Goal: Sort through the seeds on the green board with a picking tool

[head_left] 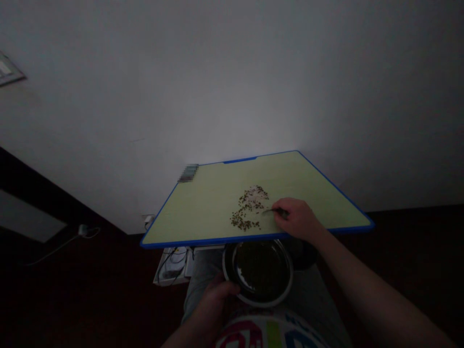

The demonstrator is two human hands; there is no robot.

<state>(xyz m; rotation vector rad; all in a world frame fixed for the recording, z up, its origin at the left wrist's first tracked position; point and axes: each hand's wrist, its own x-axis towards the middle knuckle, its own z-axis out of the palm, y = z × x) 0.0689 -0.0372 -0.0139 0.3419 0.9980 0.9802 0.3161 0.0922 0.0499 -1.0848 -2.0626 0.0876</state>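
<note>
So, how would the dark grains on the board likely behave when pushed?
The dark grains lie loose, so they'd probably scatter rather than move together. Each looks tiny, so likely light. The board looks flat and smooth, so they may slide easily.

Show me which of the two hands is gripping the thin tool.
The right hand, above the pale green tabletop. Its fingers pinch the thin tool, whereas the left hand holds the round bowl by its rim.
</note>
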